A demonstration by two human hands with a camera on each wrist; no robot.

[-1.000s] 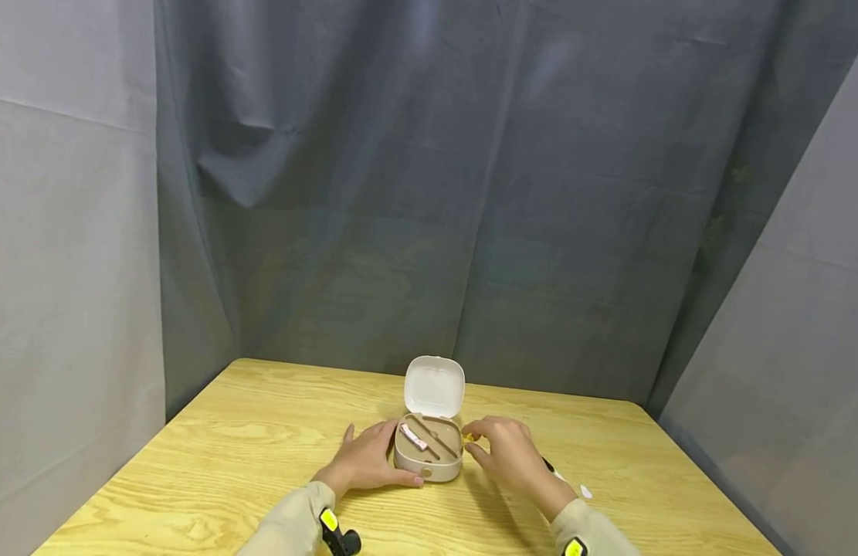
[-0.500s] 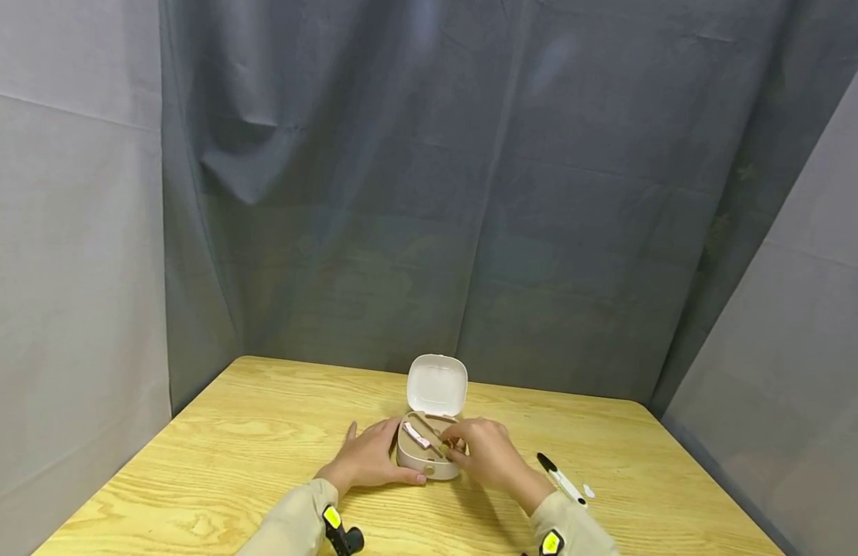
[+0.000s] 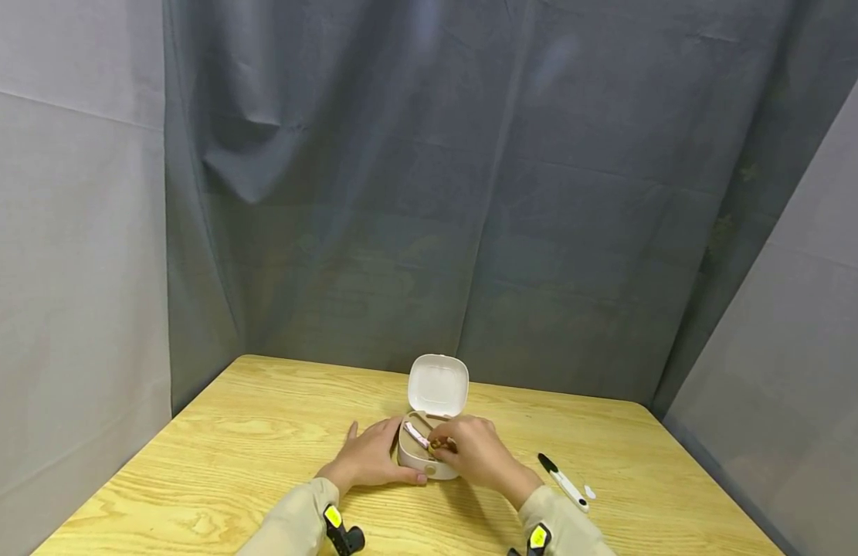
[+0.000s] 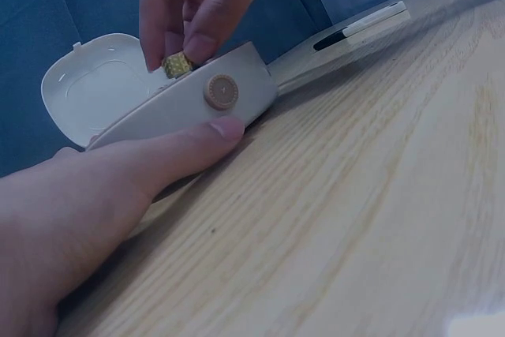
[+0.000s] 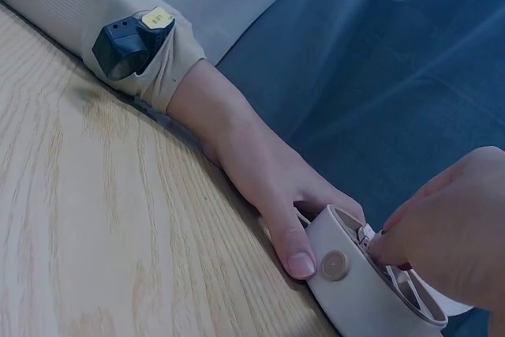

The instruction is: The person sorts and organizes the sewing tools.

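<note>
A small beige box (image 3: 420,463) with a round front button (image 4: 221,91) stands on the wooden table (image 3: 262,448), its white lid (image 3: 438,386) tipped open at the back. My left hand (image 3: 369,459) holds the box's left side, with the thumb (image 4: 185,141) laid along the front wall. My right hand (image 3: 473,454) pinches a small gold piece (image 4: 177,65) just above the box's rim. Inside the box are dividers and a pink-and-white item (image 3: 415,435).
A black-and-white pen (image 3: 563,483) lies on the table to the right of my right hand, with a small white cap (image 3: 590,491) beside it. Grey cloth walls close in the back and both sides of the table.
My right hand has moved left from beside the box to over its open top, carrying the gold piece. The pen, earlier hidden behind that hand, now shows. The left hand has stayed put.
</note>
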